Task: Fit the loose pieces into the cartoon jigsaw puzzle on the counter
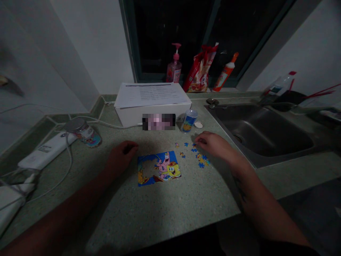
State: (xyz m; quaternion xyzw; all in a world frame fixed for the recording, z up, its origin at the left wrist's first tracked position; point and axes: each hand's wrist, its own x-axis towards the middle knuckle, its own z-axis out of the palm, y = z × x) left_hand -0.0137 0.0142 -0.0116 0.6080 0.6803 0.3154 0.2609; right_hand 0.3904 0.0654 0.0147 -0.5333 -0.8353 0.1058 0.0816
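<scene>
A partly assembled cartoon jigsaw puzzle (170,167) lies flat on the counter, with a bare gap in its left middle. My left hand (122,154) rests just beyond its upper left corner, fingers loosely curled, thumb apart, nothing visible between them. To the right, my right hand (210,143) has its fingertips drawn together at a small blue puzzle piece (194,145). Around it lie several loose pieces, among them a yellow-and-blue piece (182,155) and a joined cluster of pieces (202,160). A blue cartoon can (189,121) stands behind, beside its round lid (198,124).
A white box (130,113) with a printed sheet (151,93) on top stands at the back. A lidded jar (86,134), a power strip (44,153) and cables are at left. On the right is a steel sink (261,131). A pump bottle (174,69) stands by the window.
</scene>
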